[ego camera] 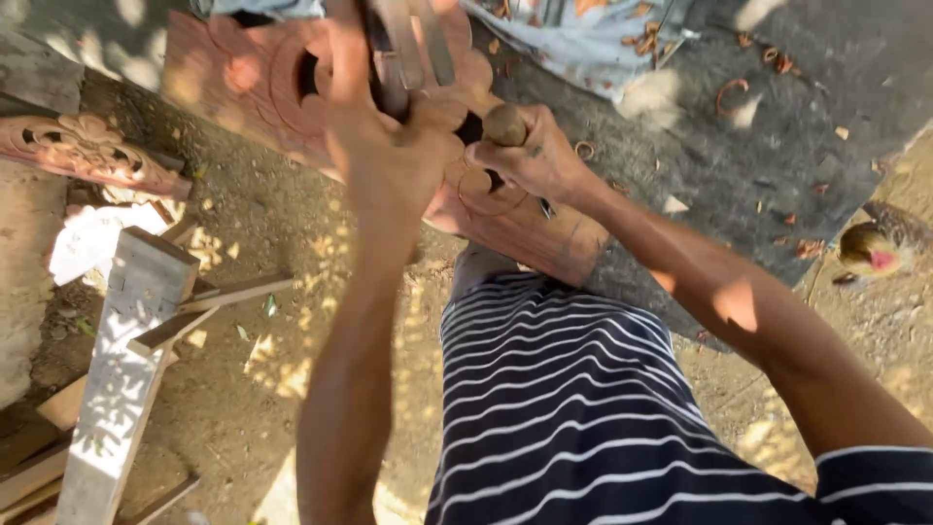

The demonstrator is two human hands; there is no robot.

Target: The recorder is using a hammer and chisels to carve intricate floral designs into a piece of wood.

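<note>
Carved wooden panel (pixel 262 78) lies just ahead of both hands; right hand (pixel 530 156) fists a round-handled chisel (pixel 505 124), tip angled down-left, left hand (pixel 389 146) blurred, grip unclear.

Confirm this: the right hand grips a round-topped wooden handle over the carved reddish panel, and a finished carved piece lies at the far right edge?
Not quite. In the head view, the carved piece lies at the far left edge. The right hand does grip the round-topped wooden handle over the carved reddish panel.
</note>
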